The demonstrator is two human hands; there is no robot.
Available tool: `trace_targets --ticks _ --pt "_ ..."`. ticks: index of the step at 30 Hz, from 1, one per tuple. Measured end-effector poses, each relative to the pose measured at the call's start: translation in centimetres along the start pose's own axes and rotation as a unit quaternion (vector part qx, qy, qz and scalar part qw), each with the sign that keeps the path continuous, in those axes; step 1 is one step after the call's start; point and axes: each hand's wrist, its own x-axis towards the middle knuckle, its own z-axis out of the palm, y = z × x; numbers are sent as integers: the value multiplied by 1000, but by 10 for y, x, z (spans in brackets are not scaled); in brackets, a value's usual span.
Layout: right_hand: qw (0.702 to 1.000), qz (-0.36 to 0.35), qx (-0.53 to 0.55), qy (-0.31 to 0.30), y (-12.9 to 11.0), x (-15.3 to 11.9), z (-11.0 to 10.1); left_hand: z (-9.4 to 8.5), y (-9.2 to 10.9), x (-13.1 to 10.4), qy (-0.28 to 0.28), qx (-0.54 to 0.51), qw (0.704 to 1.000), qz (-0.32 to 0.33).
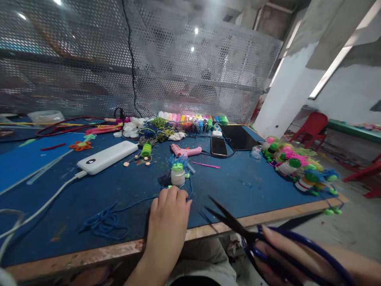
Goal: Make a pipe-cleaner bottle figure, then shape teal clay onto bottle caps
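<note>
My left hand (169, 210) is closed at the near side of a small figure, its fingertips hidden from me. The figure (177, 176) stands upright, with a whitish body, a bright green band and blue strands on top. Blue yarn (107, 222) lies in a loose tangle to the left, and a strand of it runs to my fingers. In my right hand (276, 254), at the table's front edge, I hold scissors (238, 226) with dark blue handles. Their blades are slightly apart and point toward the figure, touching nothing.
Behind the figure lie a pink glue gun (186, 151), a phone (218, 146) and a pink stick (206, 165). A white power bank (107, 157) with a cable is on the left. Several finished figures (294, 165) crowd the right edge. A perforated metal screen (190, 67) stands behind.
</note>
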Motion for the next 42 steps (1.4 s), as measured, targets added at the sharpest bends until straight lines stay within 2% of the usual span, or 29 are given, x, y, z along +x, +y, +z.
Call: trace_targets --ticks 4,10,15,19,23,28,31,33,38,42 --pt "999 17 -21 24 3 19 5 9 -10 -10 19 -32 999 -5" --pt "998 53 7 14 -7 37 15 17 -36 -34 47 -158 982 89" --pt "996 75 -22 41 -20 46 25 15 -47 -41 39 -198 972 118" --pt "995 69 -46 56 -24 51 28 16 -46 -44 50 -212 971 101" --pt "987 46 -131 76 -31 43 30 17 -46 -46 71 -224 969 79" --pt "981 -14 -189 27 -28 35 29 15 -49 -45 81 -250 964 35" --pt "985 -32 -165 27 -20 39 27 8 -48 -41 46 -298 954 -6" --pt "987 -39 -155 21 -19 41 26 0 -45 -35 5 -359 933 -36" --pt "984 -69 -161 30 -26 39 28 -11 -39 -12 -81 -508 854 -82" --pt "991 -76 -113 18 -24 37 26 -5 -40 4 -95 -639 755 -107"
